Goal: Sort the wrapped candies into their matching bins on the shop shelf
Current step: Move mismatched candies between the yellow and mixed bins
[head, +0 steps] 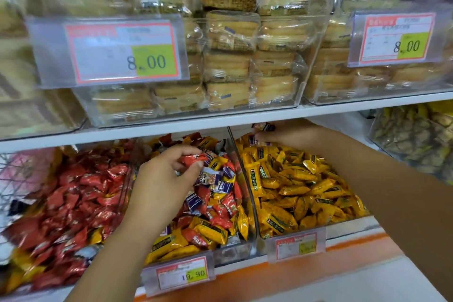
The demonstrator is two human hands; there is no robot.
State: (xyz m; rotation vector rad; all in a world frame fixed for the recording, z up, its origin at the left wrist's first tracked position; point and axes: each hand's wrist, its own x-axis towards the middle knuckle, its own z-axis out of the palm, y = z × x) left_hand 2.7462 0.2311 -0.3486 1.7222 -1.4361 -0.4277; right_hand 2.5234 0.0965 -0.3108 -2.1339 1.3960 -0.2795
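Three lots sit side by side behind the price tag: a red pile on the left, a mixed bin in the middle, a yellow bin on the right. The left hand pinches a red candy just above the mixed heap, probably bound for the reds. Farther back, the right hand grips a few purple candies at the rear of the yellow bin, likely strays that don't match there. Biscuit packs fill the shelf above
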